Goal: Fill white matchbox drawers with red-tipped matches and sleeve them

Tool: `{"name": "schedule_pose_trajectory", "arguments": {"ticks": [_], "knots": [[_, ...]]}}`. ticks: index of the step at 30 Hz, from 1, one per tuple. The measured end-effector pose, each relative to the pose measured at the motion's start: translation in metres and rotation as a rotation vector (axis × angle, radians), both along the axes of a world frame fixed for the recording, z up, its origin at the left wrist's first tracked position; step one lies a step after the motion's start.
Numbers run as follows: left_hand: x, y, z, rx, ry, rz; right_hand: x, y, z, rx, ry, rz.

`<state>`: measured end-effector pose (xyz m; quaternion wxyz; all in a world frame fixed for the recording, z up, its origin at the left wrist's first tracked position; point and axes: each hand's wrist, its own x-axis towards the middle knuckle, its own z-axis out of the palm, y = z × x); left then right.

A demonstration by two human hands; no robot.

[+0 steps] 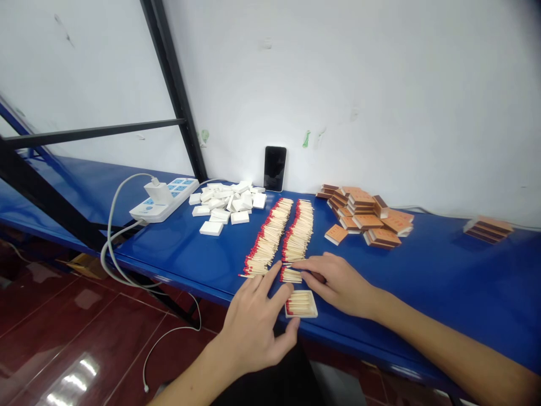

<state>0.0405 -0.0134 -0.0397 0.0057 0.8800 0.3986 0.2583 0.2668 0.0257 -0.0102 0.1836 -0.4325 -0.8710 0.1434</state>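
A small white tray (pixel 313 309) filled with red-tipped matches lies at the front edge of the blue table (pixel 456 276). My left hand (pixel 253 324) rests beside it, thumb against the tray's near side, fingers stretched toward the matches. My right hand (pixel 333 282) lies flat just behind the tray, its fingertips on a small bunch of matches (pixel 291 275). Two long rows of matches (pixel 285 234) run away from my hands toward the wall.
A heap of white inner trays (pixel 226 204) lies at the back left, next to a white power strip (pixel 164 198) with a cable. A black phone (pixel 275 168) leans on the wall. Orange matchbox sleeves (pixel 366 214) are piled at the right, a few more sleeves (pixel 488 228) farther right.
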Motion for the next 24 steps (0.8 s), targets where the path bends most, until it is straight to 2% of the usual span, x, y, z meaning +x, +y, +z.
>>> {"name": "schedule_pose_trajectory", "arguments": {"ticks": [6, 24], "knots": [[-0.0001, 0.0002, 0.0007, -0.001, -0.003, -0.012, 0.0005, -0.0002, -0.0001, 0.027, -0.050, 0.052], [-0.0002, 0.0001, 0.0000, -0.037, 0.010, -0.013, 0.0001, 0.0000, -0.0003, 0.005, -0.030, 0.021]]}}
